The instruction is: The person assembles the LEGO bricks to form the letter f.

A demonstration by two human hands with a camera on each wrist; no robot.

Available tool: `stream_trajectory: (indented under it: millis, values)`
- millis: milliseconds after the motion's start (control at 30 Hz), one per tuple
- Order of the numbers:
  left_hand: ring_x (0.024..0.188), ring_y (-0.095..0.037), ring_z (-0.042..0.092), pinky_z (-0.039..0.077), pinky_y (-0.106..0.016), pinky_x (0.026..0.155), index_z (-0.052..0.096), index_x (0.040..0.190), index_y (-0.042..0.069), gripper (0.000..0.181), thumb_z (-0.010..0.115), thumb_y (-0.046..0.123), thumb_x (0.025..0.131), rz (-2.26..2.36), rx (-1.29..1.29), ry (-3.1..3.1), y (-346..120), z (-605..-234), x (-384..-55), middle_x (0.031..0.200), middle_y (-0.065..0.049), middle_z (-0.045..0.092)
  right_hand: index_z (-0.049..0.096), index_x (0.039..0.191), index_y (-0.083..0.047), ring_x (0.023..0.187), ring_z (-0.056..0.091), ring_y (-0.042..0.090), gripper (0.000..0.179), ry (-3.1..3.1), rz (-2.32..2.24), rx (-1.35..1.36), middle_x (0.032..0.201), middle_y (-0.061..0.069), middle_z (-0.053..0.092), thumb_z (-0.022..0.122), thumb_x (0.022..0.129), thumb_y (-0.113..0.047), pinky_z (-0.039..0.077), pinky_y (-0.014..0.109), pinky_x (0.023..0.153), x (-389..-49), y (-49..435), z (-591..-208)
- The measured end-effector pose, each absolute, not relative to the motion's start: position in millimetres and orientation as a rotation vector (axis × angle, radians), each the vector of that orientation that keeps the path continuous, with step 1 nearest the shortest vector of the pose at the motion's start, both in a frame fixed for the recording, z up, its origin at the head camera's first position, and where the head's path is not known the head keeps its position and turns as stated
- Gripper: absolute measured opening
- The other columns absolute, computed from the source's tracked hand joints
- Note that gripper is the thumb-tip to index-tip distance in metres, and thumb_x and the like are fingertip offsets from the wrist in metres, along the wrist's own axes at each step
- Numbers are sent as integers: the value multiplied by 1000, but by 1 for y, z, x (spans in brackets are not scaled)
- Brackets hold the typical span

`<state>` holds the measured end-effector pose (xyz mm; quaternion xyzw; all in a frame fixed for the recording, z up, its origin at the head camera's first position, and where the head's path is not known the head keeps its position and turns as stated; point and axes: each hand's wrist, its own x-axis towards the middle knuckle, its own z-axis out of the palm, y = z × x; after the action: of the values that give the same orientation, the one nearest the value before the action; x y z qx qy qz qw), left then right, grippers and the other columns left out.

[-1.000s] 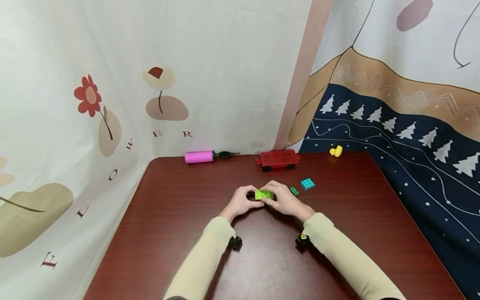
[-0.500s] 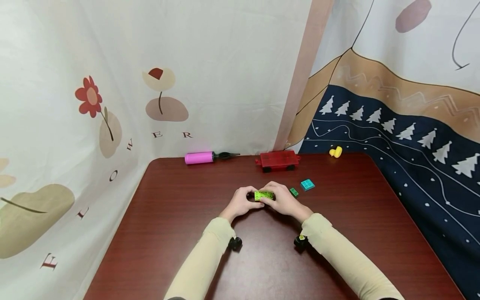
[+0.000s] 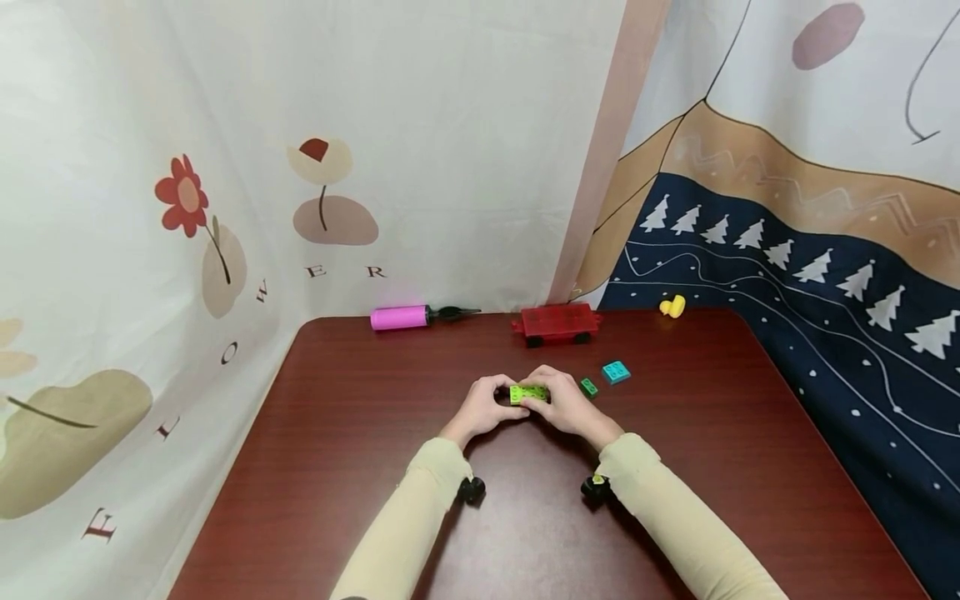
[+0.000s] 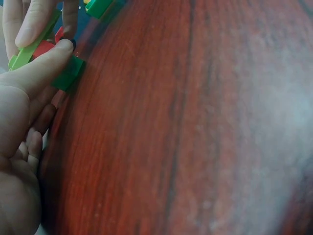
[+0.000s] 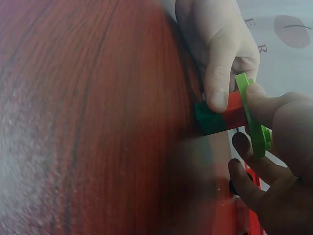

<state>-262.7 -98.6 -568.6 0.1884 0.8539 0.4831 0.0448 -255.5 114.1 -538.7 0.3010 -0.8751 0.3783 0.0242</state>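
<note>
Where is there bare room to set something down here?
Bare table lies left of the left hand, before the pink pump; between the left sleeve and right sleeve; and right of the latter. Crowded: by the right hand, with the green brick, blue brick and red wagon nearby.

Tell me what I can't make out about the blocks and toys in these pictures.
Lime plate, right end: head view, behind fingers of the right grip.
Red brick and dark green brick: right wrist view, partly behind the thumb of the left grip.
Loose green brick: left wrist view, cut off by the top edge.
Red wagon: right wrist view, partly behind the right grip, cut off by the bottom edge.
Yellow toy: head view, details too small.
</note>
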Motion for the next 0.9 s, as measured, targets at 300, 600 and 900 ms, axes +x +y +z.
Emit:
stream_trajectory:
  millis: [300,600,900]
  values:
    - [95,-13,63,52,-30,88,77,106,14,34,96,24,79,1488,562,2634,-98,-568,-263,102,4,75,76,120,-7,103,68,21,26,-2647,1164,985,115,6,69,80,95,-12,57,42,90,-255,113,-540]
    - [95,-13,64,52,-31,89,77,106,17,34,95,29,79,1455,568,2643,-95,-572,-259,101,6,75,76,123,-13,103,66,16,29,-2743,1187,870,114,1,71,81,95,-19,55,37,91,-251,119,-546]
    - [98,-13,64,52,-31,90,74,117,17,43,94,28,81,1443,601,2639,-97,-562,-259,109,3,74,77,126,-13,105,67,19,31,-2733,1149,879,116,4,70,80,96,-21,56,40,90,-253,119,-541]
